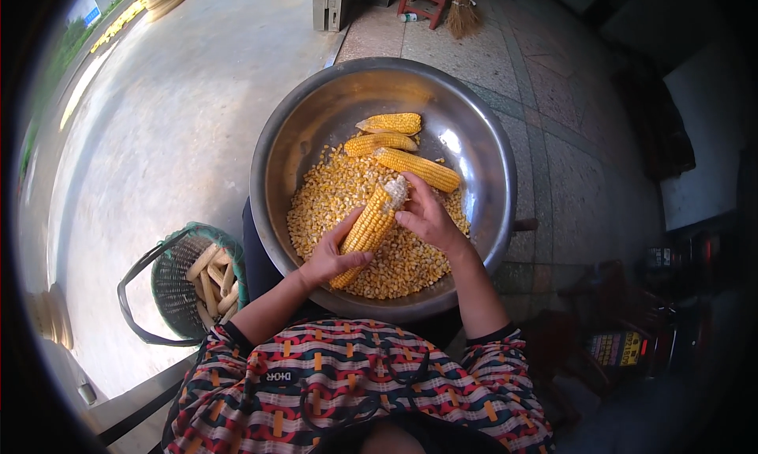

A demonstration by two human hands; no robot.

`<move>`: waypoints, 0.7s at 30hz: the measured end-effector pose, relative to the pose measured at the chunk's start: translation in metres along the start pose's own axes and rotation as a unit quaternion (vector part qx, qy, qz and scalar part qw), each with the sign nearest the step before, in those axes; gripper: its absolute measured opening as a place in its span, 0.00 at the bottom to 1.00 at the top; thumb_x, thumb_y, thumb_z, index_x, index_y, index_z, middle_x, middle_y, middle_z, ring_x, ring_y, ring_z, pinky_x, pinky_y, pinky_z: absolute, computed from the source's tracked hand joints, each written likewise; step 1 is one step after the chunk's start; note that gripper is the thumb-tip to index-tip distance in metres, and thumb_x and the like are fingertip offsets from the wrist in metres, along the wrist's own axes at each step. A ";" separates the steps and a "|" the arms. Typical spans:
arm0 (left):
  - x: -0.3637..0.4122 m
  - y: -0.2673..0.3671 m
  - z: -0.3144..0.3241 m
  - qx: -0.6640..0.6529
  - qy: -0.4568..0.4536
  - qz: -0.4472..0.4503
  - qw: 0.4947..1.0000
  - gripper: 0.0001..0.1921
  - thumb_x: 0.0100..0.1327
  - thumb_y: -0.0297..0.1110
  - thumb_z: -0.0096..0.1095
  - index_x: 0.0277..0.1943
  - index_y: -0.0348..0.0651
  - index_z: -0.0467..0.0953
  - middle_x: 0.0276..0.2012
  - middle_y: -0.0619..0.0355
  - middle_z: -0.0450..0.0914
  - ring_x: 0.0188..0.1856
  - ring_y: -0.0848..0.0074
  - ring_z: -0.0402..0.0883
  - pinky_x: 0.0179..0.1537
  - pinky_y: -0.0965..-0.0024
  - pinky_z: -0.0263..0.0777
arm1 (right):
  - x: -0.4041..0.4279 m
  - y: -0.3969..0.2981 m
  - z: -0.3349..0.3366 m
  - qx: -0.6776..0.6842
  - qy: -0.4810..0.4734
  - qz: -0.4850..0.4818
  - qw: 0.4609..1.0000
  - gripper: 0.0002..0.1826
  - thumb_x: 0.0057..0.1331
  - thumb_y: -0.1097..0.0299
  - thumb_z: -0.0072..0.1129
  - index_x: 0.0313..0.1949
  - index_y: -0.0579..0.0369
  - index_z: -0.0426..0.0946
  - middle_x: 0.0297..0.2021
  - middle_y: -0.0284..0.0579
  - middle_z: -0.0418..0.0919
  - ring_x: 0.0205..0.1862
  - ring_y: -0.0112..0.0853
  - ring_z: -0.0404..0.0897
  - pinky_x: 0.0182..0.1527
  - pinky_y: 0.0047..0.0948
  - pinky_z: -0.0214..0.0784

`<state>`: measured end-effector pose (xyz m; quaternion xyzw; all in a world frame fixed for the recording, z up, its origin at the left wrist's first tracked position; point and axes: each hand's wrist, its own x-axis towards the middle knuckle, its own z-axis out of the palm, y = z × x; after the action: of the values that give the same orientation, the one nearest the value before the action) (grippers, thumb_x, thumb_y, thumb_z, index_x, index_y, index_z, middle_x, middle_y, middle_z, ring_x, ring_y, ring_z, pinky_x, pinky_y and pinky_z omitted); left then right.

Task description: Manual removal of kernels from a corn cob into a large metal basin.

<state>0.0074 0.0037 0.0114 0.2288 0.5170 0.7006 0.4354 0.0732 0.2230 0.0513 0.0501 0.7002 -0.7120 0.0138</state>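
A partly shelled ear of corn is tilted over a large stainless steel basin. My left hand grips its lower half, thumb across the kernels. Near the upper end, where bare whitish cob shows, my right hand touches the ear with thumb and fingertips; whether it holds any kernels cannot be seen. Loose yellow kernels cover much of the basin's bottom. Beyond my hands lie three more ears: one long ear, a middle ear and a far ear, all still covered in kernels.
A green woven basket with a dark handle holds several bare cobs at my left. At the top are a metal door edge, a red stool and a straw broom. Dark vehicle parts stand at the right.
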 end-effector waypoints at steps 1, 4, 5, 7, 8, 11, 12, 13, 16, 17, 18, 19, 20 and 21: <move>0.000 0.000 0.001 0.005 -0.004 0.003 1.000 0.45 0.55 0.28 0.69 0.71 0.37 0.48 0.63 0.53 0.65 0.63 0.74 0.65 0.63 0.73 0.56 | 0.001 0.005 -0.002 -0.023 -0.003 -0.019 1.000 0.39 0.63 0.77 0.51 0.70 0.59 0.42 0.61 0.56 0.62 0.60 0.37 0.67 0.61 0.34 0.61; 0.000 -0.004 -0.002 0.036 -0.008 0.036 0.999 0.45 0.55 0.27 0.70 0.71 0.36 0.47 0.64 0.52 0.65 0.63 0.74 0.65 0.63 0.73 0.56 | 0.002 0.005 -0.002 -0.043 -0.023 -0.035 0.998 0.39 0.62 0.80 0.50 0.69 0.57 0.42 0.60 0.55 0.64 0.58 0.37 0.71 0.59 0.32 0.64; -0.001 -0.005 -0.002 0.036 -0.008 0.036 0.999 0.45 0.55 0.27 0.70 0.71 0.36 0.47 0.64 0.52 0.65 0.63 0.74 0.65 0.63 0.73 0.56 | 0.002 0.004 -0.002 -0.039 -0.039 -0.031 0.998 0.39 0.61 0.80 0.49 0.70 0.57 0.42 0.59 0.56 0.64 0.59 0.39 0.71 0.60 0.32 0.64; -0.002 -0.006 0.001 0.064 -0.012 0.040 0.997 0.45 0.55 0.27 0.68 0.71 0.36 0.48 0.62 0.51 0.66 0.61 0.72 0.67 0.62 0.73 0.59 | 0.003 0.008 -0.001 -0.184 -0.012 -0.048 0.982 0.39 0.60 0.82 0.48 0.69 0.57 0.43 0.58 0.57 0.66 0.58 0.40 0.71 0.59 0.32 0.64; -0.003 -0.006 0.003 0.064 -0.013 0.040 0.997 0.45 0.55 0.27 0.68 0.71 0.36 0.48 0.62 0.51 0.66 0.61 0.72 0.67 0.62 0.73 0.59 | 0.005 0.012 0.000 -0.325 0.014 -0.064 0.943 0.38 0.59 0.83 0.46 0.69 0.56 0.45 0.57 0.58 0.67 0.57 0.42 0.72 0.59 0.32 0.65; -0.002 -0.009 0.006 0.093 0.002 0.042 0.995 0.45 0.55 0.27 0.68 0.71 0.36 0.47 0.62 0.51 0.66 0.62 0.72 0.66 0.63 0.73 0.58 | 0.012 0.026 -0.002 -0.445 0.097 -0.143 0.879 0.37 0.57 0.84 0.43 0.68 0.56 0.50 0.55 0.54 0.69 0.57 0.34 0.71 0.56 0.35 0.66; 0.001 -0.014 0.005 0.102 0.008 0.055 0.993 0.45 0.55 0.27 0.68 0.71 0.35 0.47 0.62 0.50 0.66 0.62 0.71 0.66 0.63 0.72 0.57 | 0.014 0.030 -0.004 -0.446 0.096 -0.144 0.878 0.37 0.57 0.84 0.43 0.68 0.56 0.50 0.55 0.54 0.69 0.57 0.34 0.71 0.56 0.35 0.66; 0.002 -0.017 0.005 0.110 0.014 0.068 0.991 0.46 0.55 0.28 0.69 0.71 0.35 0.46 0.62 0.50 0.66 0.62 0.71 0.66 0.63 0.72 0.57 | 0.016 0.033 -0.009 -0.341 0.093 -0.043 0.934 0.36 0.57 0.83 0.43 0.67 0.56 0.52 0.54 0.51 0.70 0.55 0.34 0.72 0.55 0.35 0.68; 0.001 -0.024 0.001 0.170 0.050 0.127 0.976 0.46 0.55 0.29 0.69 0.71 0.35 0.46 0.61 0.49 0.67 0.63 0.71 0.66 0.64 0.71 0.56 | 0.013 0.012 -0.005 -0.069 0.031 0.097 0.992 0.31 0.59 0.77 0.45 0.64 0.56 0.57 0.51 0.47 0.72 0.51 0.34 0.74 0.51 0.33 0.72; -0.002 -0.024 -0.001 0.169 0.055 0.127 0.976 0.46 0.55 0.29 0.69 0.71 0.35 0.46 0.61 0.49 0.67 0.63 0.71 0.66 0.64 0.71 0.56 | 0.012 0.005 -0.001 0.095 -0.025 0.133 0.986 0.29 0.60 0.73 0.47 0.62 0.56 0.59 0.48 0.45 0.73 0.48 0.35 0.76 0.49 0.32 0.73; -0.001 -0.023 0.000 0.216 0.070 0.140 0.964 0.45 0.54 0.31 0.69 0.71 0.36 0.48 0.62 0.46 0.66 0.63 0.66 0.67 0.64 0.70 0.58 | 0.011 0.004 -0.003 0.097 -0.047 0.142 0.984 0.27 0.62 0.71 0.46 0.62 0.55 0.61 0.52 0.41 0.71 0.51 0.32 0.74 0.50 0.32 0.73; -0.002 -0.021 0.001 0.263 0.086 0.154 0.948 0.44 0.53 0.32 0.69 0.70 0.38 0.51 0.62 0.43 0.66 0.63 0.61 0.68 0.64 0.68 0.59 | 0.010 0.003 -0.003 0.096 -0.045 0.142 0.984 0.27 0.62 0.71 0.46 0.62 0.55 0.61 0.52 0.41 0.71 0.51 0.32 0.74 0.50 0.32 0.73; -0.002 -0.019 0.002 0.262 0.085 0.154 0.949 0.44 0.53 0.32 0.69 0.70 0.38 0.51 0.62 0.43 0.66 0.63 0.61 0.68 0.64 0.68 0.59 | 0.009 0.003 -0.002 0.117 -0.053 0.129 0.983 0.28 0.62 0.71 0.45 0.63 0.55 0.60 0.54 0.42 0.70 0.53 0.33 0.73 0.51 0.32 0.73; -0.002 -0.016 0.004 0.328 0.108 0.183 0.921 0.45 0.52 0.34 0.70 0.70 0.40 0.52 0.58 0.43 0.68 0.58 0.58 0.72 0.58 0.66 0.65 | 0.009 0.002 -0.001 0.139 -0.063 0.117 0.981 0.28 0.63 0.71 0.45 0.64 0.55 0.59 0.56 0.42 0.69 0.54 0.33 0.72 0.52 0.32 0.72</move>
<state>0.0175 0.0056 -0.0022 0.3725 0.7108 0.5796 0.1421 0.0647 0.2245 0.0485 0.0880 0.5818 -0.7974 0.1337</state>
